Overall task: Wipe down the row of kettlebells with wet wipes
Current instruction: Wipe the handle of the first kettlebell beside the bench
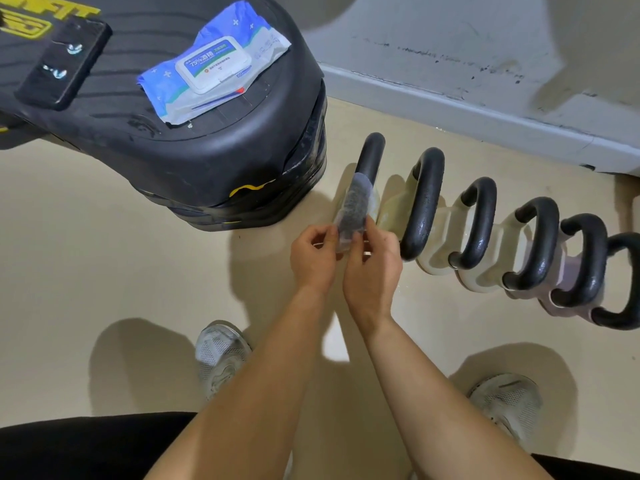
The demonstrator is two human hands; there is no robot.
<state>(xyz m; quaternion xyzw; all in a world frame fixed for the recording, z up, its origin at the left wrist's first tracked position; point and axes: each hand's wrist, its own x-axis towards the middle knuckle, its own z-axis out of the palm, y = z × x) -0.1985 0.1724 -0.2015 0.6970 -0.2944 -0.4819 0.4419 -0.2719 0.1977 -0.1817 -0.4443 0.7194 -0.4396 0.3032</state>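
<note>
A row of several kettlebells (478, 237) with black handles and pale bodies runs along the floor from the centre toward the right edge. Between both hands, upright in front of the leftmost kettlebell (370, 154), is a folded, dirt-stained wet wipe (353, 209). My left hand (313, 258) pinches the wipe's lower left edge. My right hand (374, 265) pinches its lower right side. The wet wipe pack (211, 64), blue and white with its lid closed, lies on a black step platform at upper left.
The black step platform (194, 154) stands on stacked risers left of the kettlebells, and a black phone (64, 62) lies on it. A grey wall base (485, 116) runs behind the row. My two grey shoes (221, 355) are on the beige floor.
</note>
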